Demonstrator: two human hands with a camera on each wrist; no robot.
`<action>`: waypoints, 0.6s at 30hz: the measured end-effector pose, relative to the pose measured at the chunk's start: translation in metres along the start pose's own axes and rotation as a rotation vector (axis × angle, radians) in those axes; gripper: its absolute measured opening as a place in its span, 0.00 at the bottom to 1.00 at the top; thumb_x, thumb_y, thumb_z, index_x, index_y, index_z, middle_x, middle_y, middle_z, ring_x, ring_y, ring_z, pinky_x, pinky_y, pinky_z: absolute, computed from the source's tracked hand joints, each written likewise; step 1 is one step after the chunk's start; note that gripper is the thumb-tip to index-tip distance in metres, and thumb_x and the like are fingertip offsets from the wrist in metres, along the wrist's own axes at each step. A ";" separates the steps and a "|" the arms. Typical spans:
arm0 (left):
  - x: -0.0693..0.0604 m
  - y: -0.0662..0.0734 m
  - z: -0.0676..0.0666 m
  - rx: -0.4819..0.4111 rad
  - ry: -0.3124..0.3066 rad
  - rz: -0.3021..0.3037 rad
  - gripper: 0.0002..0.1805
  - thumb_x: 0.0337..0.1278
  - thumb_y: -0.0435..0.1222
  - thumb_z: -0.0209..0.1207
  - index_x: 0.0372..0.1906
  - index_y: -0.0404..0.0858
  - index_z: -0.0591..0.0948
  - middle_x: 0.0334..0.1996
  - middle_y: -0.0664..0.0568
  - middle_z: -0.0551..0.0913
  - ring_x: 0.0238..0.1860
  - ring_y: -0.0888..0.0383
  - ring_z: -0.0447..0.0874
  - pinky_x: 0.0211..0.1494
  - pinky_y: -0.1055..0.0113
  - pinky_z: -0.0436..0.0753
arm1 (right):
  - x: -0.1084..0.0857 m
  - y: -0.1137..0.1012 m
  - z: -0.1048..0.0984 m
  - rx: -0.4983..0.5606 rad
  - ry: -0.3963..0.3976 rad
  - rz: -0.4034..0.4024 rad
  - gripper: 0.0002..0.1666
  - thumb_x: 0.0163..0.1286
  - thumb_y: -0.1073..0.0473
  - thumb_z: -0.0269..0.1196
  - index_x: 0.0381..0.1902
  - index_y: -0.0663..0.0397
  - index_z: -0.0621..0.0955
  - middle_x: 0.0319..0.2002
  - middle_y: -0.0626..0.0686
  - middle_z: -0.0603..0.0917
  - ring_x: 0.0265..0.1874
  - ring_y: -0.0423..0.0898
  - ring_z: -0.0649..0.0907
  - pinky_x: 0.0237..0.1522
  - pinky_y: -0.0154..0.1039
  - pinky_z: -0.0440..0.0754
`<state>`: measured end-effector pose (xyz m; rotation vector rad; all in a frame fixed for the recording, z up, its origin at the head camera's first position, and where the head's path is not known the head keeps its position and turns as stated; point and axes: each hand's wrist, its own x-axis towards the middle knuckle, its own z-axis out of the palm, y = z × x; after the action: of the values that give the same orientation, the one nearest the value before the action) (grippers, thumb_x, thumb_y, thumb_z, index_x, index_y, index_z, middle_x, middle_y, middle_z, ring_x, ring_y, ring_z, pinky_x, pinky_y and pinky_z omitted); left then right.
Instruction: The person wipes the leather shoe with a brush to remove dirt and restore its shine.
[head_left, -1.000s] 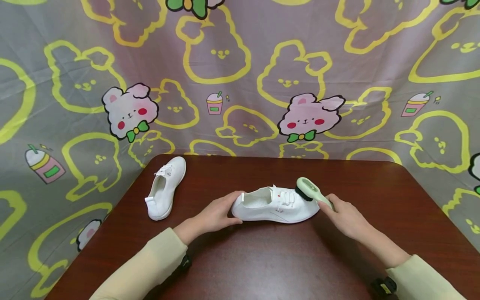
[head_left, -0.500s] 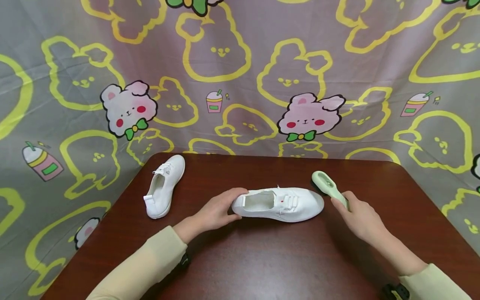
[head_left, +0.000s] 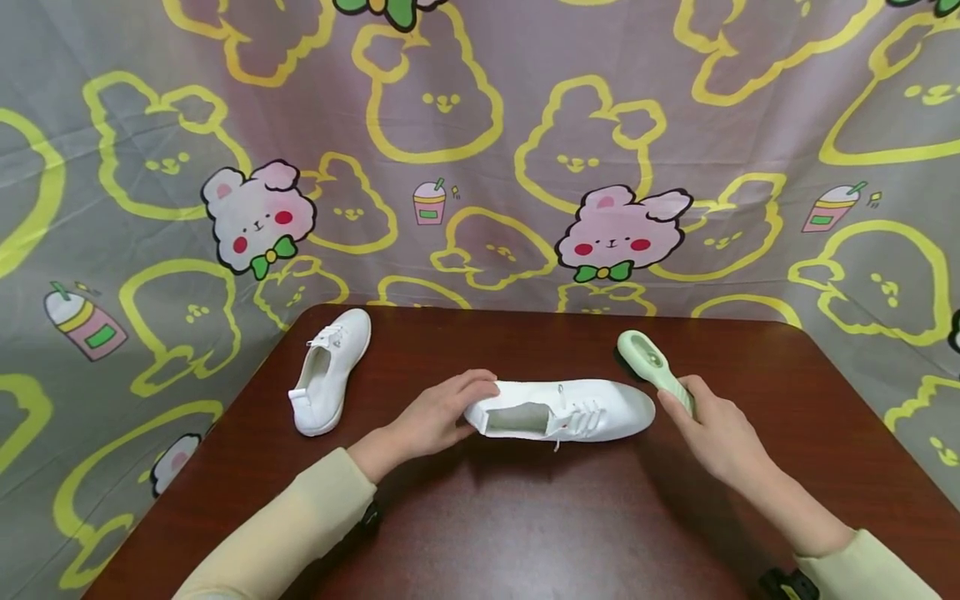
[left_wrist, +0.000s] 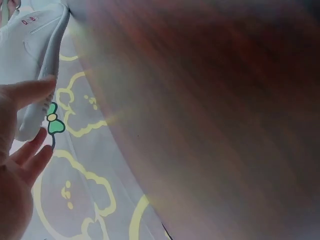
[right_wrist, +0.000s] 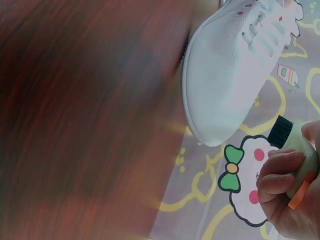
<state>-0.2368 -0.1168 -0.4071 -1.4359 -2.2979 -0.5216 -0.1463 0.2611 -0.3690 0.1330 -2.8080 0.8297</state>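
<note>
A white lace-up shoe [head_left: 615, 408] is held by the heel in my left hand [head_left: 431, 417], its opening tilted towards me and its toe pointing right. In the left wrist view my thumb [left_wrist: 35, 91] lies across the sole edge, with fingers behind the heel. My right hand [head_left: 720, 429] grips the handle of a pale green shoe brush [head_left: 647, 358]. The brush head is just beyond the toe, apart from the shoe. Its dark bristles [right_wrist: 280, 131] show in the right wrist view, where the curled fingers wrap the handle and an orange strip shows.
Another white shoe [head_left: 330, 375] stands at the left of the dark brown table [head_left: 525, 525], toe pointing away. Behind the table hangs a grey cloth [head_left: 465, 100] with yellow cartoon outlines.
The brush has left the shoe's toe area and moved right, away from it. The held shoe has rolled so its opening turns more towards me, and my left fingers have shifted at the heel.
</note>
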 end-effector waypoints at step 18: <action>-0.007 0.001 -0.006 -0.704 -0.091 -0.281 0.33 0.45 0.23 0.70 0.59 0.38 0.73 0.61 0.44 0.70 0.58 0.50 0.71 0.54 0.61 0.78 | -0.003 0.001 0.001 -0.013 -0.024 -0.007 0.26 0.76 0.42 0.51 0.53 0.59 0.71 0.21 0.49 0.68 0.20 0.46 0.70 0.23 0.41 0.66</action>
<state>-0.2324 -0.1244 -0.4057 -1.4235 -2.5288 -1.4926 -0.1438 0.2609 -0.3712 0.1520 -2.8331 0.8142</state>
